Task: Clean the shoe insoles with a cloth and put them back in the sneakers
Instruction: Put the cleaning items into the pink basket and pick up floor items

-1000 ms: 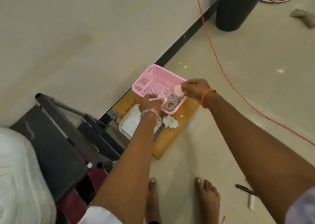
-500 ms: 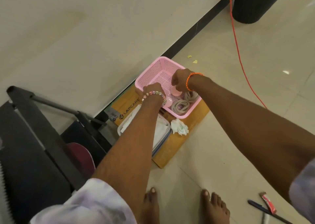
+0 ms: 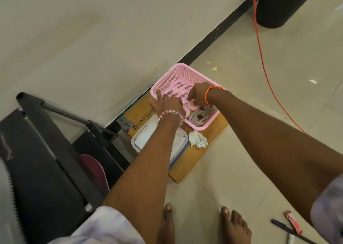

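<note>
No insoles or sneakers are seen in view. A crumpled cloth [image 3: 197, 138] lies on the cardboard box [image 3: 207, 132], at 6 o'clock of the pink basket [image 3: 167, 80].

Right hand [image 3: 199, 95] grip: pinched on a pink round piece [image 3: 192, 105]. Left hand [image 3: 168, 104] grip: cannot be told, partly hidden.

Risk: the basket could be tipped off the box by downward pressure, and the coiled laces [image 3: 198, 116] spilled.

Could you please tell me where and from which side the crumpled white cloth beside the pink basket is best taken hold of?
Pinch the crumpled white cloth at its raised folds, coming from above. It lies loose on the cardboard box, close beside the pink basket, so its top is probably the freest side.
</note>
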